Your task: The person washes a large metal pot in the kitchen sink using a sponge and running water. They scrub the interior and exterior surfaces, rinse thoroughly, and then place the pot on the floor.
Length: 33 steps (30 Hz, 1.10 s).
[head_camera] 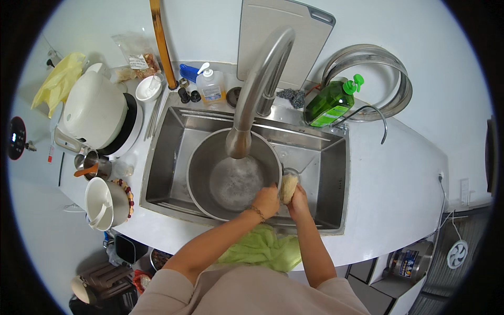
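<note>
A large stainless steel pot point(197, 177) stands in the sink point(328, 173), with foamy water in its bottom. My left hand point(267, 200) is closed on the pot's right rim, its fingers partly hidden. In my right hand point(298, 202) is a tan loofah-like scrubber point(289, 188), against or very near the pot's outer right side; contact cannot be made out. The curved faucet point(252, 90) arches over the pot, its spout above the pot's opening. Between my forearms, a green cloth point(262, 248) lies over the counter's front edge.
A green pump bottle point(328, 104), dark scouring pad point(292, 97) and soap dispenser point(211, 86) stand behind the sink. A cutting board point(275, 47) and metal rings point(403, 78) lean against the wall. Left are a white cooker point(94, 106) and a light pot point(116, 204) on a beaded trivet.
</note>
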Available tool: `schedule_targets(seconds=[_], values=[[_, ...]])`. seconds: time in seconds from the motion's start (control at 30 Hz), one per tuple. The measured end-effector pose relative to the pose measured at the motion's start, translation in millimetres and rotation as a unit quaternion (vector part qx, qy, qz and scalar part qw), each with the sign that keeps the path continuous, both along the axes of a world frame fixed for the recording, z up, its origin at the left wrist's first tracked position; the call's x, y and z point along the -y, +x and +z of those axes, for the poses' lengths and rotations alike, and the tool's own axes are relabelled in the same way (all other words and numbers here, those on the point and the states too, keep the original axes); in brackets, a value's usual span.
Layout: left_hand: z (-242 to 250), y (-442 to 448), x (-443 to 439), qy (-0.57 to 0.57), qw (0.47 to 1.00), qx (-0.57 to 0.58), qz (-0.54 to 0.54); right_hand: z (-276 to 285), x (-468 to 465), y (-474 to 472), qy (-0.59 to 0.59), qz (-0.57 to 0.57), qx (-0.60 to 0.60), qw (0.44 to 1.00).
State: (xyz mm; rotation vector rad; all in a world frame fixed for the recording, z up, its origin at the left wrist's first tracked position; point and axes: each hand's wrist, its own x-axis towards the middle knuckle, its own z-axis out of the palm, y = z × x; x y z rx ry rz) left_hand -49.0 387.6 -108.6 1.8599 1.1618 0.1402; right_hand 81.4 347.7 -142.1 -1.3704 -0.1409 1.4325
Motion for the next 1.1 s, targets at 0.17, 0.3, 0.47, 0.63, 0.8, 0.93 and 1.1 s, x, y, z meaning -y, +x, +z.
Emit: schedule_targets(seconds=[0.17,0.3,0.47,0.63,0.8,0.93,1.1], values=[[23,-40,-49,0.13,0.988,0.063,0.053,-6,-6,-3,0.113,-0.042,-0.009,0.993],[55,-73,-71,0.119,0.986,0.087,0.082,9,-20,-3,0.15,-0.094,0.005,0.984],[41,-100,-75,-0.072,0.924,0.3,0.226,28,-28,1,0.175,-0.114,0.136,0.968],[11,-119,-92,-0.173,0.877,0.336,0.296,7,-19,-30,0.147,0.067,0.233,0.959],[8,-136,-105,-0.332,0.764,0.391,0.392,11,-18,-103,0.211,0.08,0.148,0.963],[5,-149,-100,-0.404,0.758,0.41,0.308,37,-30,-157,0.235,0.176,0.246,0.924],[-23,-155,-99,-0.416,0.783,0.33,0.325,22,-52,-167,0.316,0.229,0.473,0.79]])
